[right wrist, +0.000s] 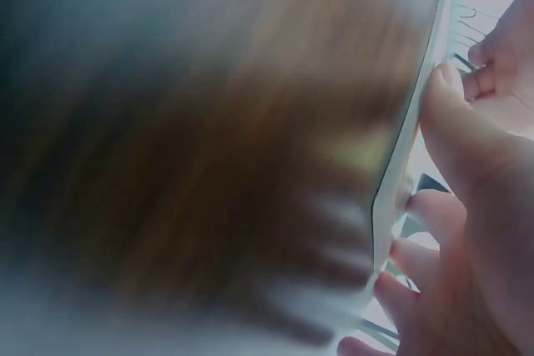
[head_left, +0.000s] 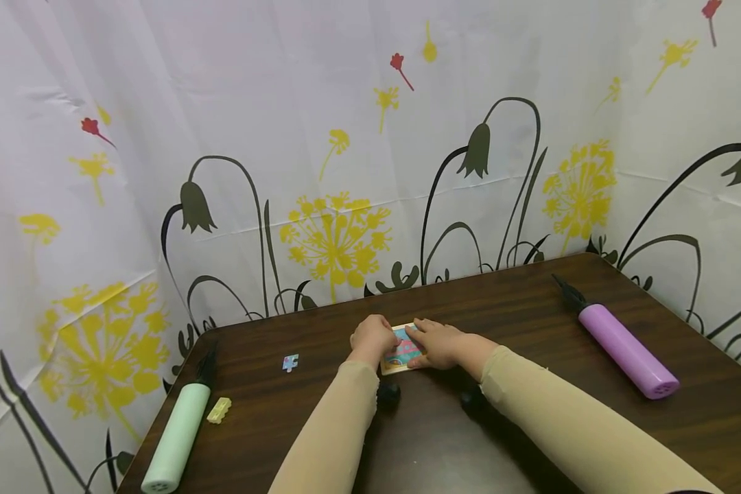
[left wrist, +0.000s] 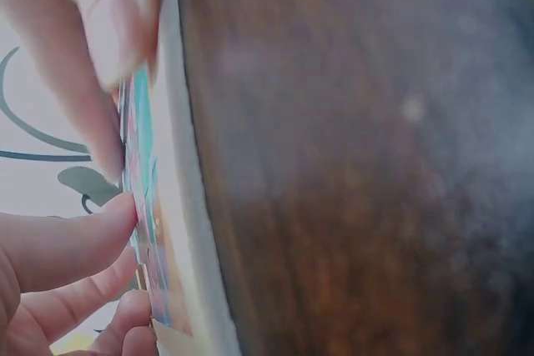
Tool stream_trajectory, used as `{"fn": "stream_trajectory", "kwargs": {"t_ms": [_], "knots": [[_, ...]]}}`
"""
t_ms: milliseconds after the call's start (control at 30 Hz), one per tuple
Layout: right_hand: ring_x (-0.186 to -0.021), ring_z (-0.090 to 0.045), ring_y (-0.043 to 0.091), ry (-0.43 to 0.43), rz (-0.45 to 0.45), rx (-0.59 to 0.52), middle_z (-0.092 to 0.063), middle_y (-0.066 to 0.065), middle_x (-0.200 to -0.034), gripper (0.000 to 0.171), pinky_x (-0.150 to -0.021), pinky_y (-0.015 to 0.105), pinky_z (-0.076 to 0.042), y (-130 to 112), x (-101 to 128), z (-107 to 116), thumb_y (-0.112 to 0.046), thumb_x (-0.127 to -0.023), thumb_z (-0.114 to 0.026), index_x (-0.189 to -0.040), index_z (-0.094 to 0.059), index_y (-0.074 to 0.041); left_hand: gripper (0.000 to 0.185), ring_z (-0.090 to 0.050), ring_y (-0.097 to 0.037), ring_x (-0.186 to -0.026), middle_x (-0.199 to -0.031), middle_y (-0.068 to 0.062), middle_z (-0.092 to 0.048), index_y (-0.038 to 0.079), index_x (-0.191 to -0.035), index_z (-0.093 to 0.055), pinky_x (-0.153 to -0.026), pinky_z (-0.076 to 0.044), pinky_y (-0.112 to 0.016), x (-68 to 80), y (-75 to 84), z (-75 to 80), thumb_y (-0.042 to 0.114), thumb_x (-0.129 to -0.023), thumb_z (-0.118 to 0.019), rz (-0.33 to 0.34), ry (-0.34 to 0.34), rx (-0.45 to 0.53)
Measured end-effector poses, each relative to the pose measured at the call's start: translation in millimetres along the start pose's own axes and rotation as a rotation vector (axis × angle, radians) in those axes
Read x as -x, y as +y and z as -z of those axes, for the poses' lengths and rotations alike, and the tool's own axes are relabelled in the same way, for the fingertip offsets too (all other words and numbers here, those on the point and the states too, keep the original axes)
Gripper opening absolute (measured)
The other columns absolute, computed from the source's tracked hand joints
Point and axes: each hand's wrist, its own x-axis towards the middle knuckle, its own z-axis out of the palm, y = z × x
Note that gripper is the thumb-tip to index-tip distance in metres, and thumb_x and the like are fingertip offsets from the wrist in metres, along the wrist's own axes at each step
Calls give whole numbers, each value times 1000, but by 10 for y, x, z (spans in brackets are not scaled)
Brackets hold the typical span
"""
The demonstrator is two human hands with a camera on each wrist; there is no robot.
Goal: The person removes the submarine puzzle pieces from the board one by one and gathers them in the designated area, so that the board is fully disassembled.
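A dark wooden table (head_left: 531,322) stands against a white curtain (head_left: 346,137) printed with yellow dandelions and dark bell flowers. Both arms, in tan sleeves, reach forward from the near edge and meet near the middle of the table, a little toward its far edge.

A purple hand pump (head_left: 624,346) lies slanted by the right edge, its black nozzle pointing to the far right corner. A pale green hand pump (head_left: 175,432) lies along the left edge near the front corner.

Between the hands sits a small puzzle board (head_left: 400,357), flat on the wood, its picture in teal and pink. The left hand (head_left: 373,336) is bunched over the board's left side, fingers curled, fingertips (left wrist: 125,210) pressing on the picture face. The right hand (head_left: 438,342) lies lower and flatter across the right side, fingers (right wrist: 442,102) on the board's rim. The two hands are close together, both on the board.

A yellow toy brick (head_left: 219,410) rests just beside the green pump. A loose blue puzzle piece (head_left: 290,363) lies left of the hands, apart from the board.
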Motion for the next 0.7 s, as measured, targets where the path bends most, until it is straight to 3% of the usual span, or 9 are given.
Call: {"fn": "stream_trajectory", "kwargs": {"t_ms": [400,700], "knots": [[-146,-20,29,-13,0,24,-21,11,-161,84,-112,53,-23,57,115,39,-57,-94,-53,-157,-25,-9,23,-56,-25,-82,-77,-1,-59,14,-79,-62,-96,-34,-51,-10,-9,-15,20,-78,-84,-14,2,25],[-146,-19,33,-21,-30,49,-19,6,-162,83,-112,56,-19,55,104,12,-61,-94,-50,-158,-23,-15,25,-56,-25,-82,-81,-1,-59,14,-81,-62,-94,-32,-51,-34,-42,-41,21,-76,-86,-8,26,52]]}}
